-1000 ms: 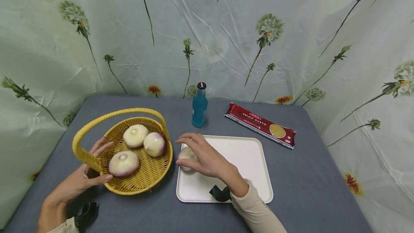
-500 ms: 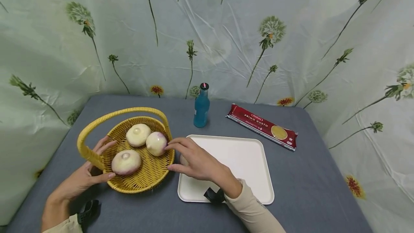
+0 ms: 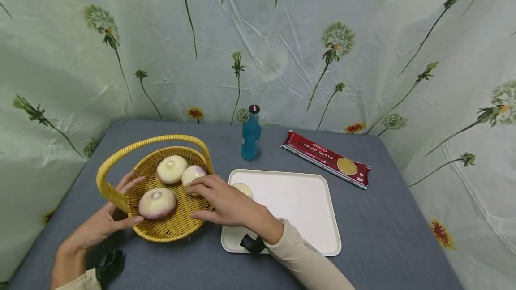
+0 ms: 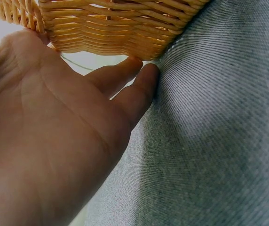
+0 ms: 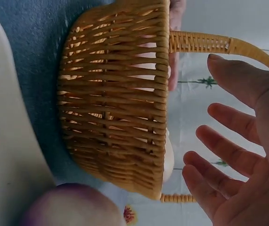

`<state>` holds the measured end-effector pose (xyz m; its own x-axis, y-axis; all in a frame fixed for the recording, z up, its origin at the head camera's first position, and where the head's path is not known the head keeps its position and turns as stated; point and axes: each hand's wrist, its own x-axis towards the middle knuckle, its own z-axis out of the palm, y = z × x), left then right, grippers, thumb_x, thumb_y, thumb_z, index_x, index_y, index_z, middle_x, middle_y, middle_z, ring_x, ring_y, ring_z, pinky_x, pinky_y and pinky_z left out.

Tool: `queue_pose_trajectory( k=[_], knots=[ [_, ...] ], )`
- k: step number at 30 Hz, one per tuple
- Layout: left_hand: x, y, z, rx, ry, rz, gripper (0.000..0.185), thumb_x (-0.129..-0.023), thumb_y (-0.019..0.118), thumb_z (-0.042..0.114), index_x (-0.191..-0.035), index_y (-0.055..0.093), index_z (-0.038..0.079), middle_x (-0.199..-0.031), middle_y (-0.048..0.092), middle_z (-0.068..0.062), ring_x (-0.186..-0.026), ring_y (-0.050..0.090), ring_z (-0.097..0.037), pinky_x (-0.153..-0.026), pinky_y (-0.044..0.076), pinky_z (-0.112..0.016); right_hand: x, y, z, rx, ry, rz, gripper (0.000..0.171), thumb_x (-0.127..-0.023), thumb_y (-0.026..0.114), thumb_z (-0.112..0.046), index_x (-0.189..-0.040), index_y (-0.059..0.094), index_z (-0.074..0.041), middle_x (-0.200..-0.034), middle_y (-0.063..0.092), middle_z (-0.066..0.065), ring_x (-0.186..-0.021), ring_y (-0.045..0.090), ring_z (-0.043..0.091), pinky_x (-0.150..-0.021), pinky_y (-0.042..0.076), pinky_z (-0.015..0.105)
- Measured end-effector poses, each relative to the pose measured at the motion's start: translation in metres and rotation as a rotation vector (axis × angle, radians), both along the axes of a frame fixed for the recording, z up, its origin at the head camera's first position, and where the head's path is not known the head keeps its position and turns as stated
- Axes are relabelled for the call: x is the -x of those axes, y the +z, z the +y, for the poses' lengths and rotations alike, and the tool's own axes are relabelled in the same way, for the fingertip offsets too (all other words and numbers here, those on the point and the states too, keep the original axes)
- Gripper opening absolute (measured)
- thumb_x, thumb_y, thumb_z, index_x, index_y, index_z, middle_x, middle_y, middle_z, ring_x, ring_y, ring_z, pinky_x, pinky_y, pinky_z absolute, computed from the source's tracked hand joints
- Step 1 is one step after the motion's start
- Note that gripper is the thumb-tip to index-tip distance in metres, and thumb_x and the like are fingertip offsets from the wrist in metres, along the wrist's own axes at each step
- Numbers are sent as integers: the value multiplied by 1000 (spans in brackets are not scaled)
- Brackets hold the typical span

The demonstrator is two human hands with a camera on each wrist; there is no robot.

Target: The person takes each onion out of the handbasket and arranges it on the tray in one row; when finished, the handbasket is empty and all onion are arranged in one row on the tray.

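Note:
A yellow wicker basket with a hoop handle stands on the left of the grey table. It holds three pale, purple-tinged turnips. My left hand rests with straight fingers against the basket's left side by the handle base; the left wrist view shows its palm under the weave. My right hand reaches over the basket's right rim with fingers spread and nothing in it, its fingertips at the nearest turnip. A fourth turnip lies on the white tray, partly hidden by that hand.
A blue bottle stands behind the tray. A red spaghetti pack lies at the back right. A floral curtain hangs round the table on three sides.
My right hand let go of the turnip on the tray and moved left, over the basket's rim. The left hand and basket have stayed put.

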<state>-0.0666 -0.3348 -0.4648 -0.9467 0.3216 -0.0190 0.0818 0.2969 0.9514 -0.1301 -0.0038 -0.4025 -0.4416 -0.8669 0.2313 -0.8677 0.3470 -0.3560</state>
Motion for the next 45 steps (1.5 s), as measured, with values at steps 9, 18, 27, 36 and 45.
queue_pose_trajectory(
  k=[9, 18, 27, 36, 45],
  knots=[
    [-1, 2, 0, 0, 3, -13, 90, -94, 64, -3, -163, 10, 19, -165, -17, 14, -138, -3, 13, -91, 23, -2, 12, -1, -28, -110, -2, 141, 45, -98, 64, -39, -136, 57, -15, -143, 52, 4, -135, 43, 20, -113, 34, 29],
    [-1, 2, 0, 13, 1, -8, 89, -94, 64, -2, -163, 12, 19, -166, -16, 13, -137, 1, 15, -91, 25, -3, 21, -14, -43, -208, -76, 326, 47, -95, 68, -39, -136, 56, -21, -148, 45, 6, -138, 39, 22, -112, 36, 32],
    [0, 1, -1, 40, 1, -11, 89, -94, 65, 0, -163, 12, 20, -166, -16, 13, -135, 7, 14, -89, 28, -5, 25, -18, -47, -241, -92, 332, 47, -94, 70, -38, -136, 56, -21, -147, 44, 7, -137, 38, 24, -109, 39, 31],
    [-1, 2, -2, 35, -13, 9, 87, -94, 64, -2, -162, 13, 17, -166, -16, 11, -134, 7, 19, -89, 29, -5, 22, -22, -51, -263, -132, 411, 39, -96, 66, -28, -134, 58, -21, -144, 47, 7, -135, 41, 23, -110, 38, 30],
    [-1, 2, -1, 27, -10, 1, 87, -95, 64, -2, -162, 13, 18, -166, -16, 10, -133, 9, 18, -90, 30, -6, 21, -25, -53, -277, -175, 475, 26, -102, 53, -16, -127, 59, -18, -138, 50, 7, -130, 45, 21, -104, 43, 28]
  ],
)
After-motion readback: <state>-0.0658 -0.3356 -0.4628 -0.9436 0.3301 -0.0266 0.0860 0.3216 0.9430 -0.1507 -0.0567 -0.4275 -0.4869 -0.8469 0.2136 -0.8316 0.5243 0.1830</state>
